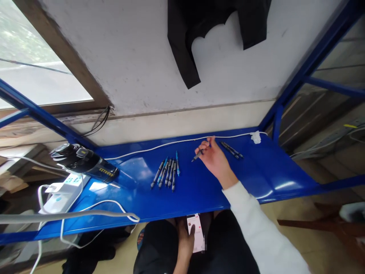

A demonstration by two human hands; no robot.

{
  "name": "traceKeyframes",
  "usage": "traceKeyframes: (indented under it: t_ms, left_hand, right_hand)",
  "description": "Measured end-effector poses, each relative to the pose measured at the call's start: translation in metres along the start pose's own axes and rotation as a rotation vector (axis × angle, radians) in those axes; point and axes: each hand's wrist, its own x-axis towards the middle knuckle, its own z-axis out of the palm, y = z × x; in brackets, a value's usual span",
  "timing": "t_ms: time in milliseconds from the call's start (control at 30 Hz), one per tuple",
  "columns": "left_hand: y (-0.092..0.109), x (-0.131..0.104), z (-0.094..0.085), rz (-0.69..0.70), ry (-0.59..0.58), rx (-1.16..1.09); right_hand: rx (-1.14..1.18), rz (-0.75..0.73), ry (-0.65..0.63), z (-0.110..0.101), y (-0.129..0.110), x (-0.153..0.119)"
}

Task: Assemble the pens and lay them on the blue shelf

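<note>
Bottle (107, 171) and power strip (58, 194) are left of the pen row (170, 173) on the blue table (205, 192), with a white cord (154, 147) behind the row and two dark pens (231, 150) and a tissue (256, 137) to its right. Just right of the row, the right hand (213, 158), fingers partly curled, grips one slim dark pen (196, 156) tilted tip-down, while the left hand (186, 239), nearer the body than the row, is closed around a phone (196, 238). Fingers hide the held pen's upper end, the phone's text is illegible, and the row's black and blue pens crowd together.
</note>
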Motion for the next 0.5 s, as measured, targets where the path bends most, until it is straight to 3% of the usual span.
traceKeyframes:
  t_ms: [100,200,300,500]
  left_hand:
    - [-0.014,0.020,0.023,0.020,0.096,0.079]
    - [-0.022,0.027,0.036,0.074,0.145,0.092]
    - [-0.028,0.029,0.041,0.121,0.164,0.075]
    - [-0.025,0.029,0.043,0.077,0.150,0.025]
  right_hand:
    - [0.154,0.150,-0.056,0.000,0.019,0.053]
    - [0.222,0.207,-0.056,-0.014,0.038,0.084]
    - [0.296,0.181,-0.022,-0.032,0.050,0.093]
    - [0.364,0.152,-0.026,-0.053,0.056,0.095]
